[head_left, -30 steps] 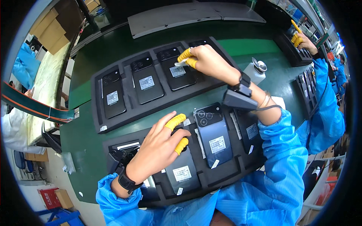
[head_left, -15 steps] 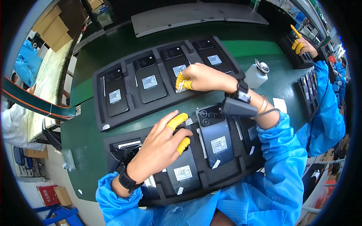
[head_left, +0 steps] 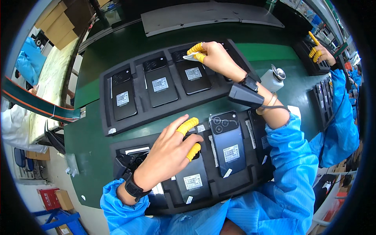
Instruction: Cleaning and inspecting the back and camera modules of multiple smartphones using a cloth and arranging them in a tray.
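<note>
In my right hand (head_left: 217, 58), the fingertips wear yellow finger cots and pinch a white wipe (head_left: 189, 57). They are at the camera end of a black smartphone (head_left: 194, 84), face down in the far black foam tray (head_left: 105, 117). My left hand (head_left: 160, 158), also with yellow finger cots, hovers low over the near foam tray (head_left: 214, 189). Its thumb and fingers are apart, with nothing between them. Partly under it lies a dark smartphone (head_left: 201, 168); whether they touch is hidden. Beside that, a blue-grey smartphone (head_left: 234, 137) shows its cameras and a white label.
A white bottle with a metal top (head_left: 271, 81) stands right of the far tray. Another person's hand (head_left: 322, 54), in yellow finger cots, is at the far right near a dark tray (head_left: 322, 102) of phones. A grey panel (head_left: 211, 16) lies along the back.
My right hand has moved up the phone with the wipe, from its label area to the camera end. My left hand is nearly where it was. The view has shifted slightly.
</note>
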Demonstrator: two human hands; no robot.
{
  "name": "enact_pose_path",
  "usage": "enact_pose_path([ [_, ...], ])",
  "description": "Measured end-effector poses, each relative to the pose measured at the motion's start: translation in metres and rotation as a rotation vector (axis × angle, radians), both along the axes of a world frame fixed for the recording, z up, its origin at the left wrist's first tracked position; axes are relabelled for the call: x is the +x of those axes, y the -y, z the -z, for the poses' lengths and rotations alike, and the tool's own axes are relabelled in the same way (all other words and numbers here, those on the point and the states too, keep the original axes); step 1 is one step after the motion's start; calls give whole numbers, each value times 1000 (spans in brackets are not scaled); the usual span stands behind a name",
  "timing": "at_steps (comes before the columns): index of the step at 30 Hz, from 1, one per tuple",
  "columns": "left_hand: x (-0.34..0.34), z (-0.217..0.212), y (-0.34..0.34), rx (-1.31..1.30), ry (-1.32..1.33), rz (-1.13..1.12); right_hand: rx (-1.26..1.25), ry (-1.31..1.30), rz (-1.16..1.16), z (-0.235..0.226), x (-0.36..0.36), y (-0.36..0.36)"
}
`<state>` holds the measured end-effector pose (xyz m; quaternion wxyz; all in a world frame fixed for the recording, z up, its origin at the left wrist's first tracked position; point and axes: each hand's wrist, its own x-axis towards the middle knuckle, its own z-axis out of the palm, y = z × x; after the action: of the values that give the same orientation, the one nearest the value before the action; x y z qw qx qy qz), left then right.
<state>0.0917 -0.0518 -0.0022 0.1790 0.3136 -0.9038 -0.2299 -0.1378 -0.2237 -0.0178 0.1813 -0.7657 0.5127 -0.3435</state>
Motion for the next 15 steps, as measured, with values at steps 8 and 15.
enact_pose_path([
  [8, 1, -2, 0, 18, 8, -1, -134, -341, -133, 8, 21, -8],
  [15, 0, 5, -2, -26, -38, 32, 88, -331, -364, -15, 10, -42],
])
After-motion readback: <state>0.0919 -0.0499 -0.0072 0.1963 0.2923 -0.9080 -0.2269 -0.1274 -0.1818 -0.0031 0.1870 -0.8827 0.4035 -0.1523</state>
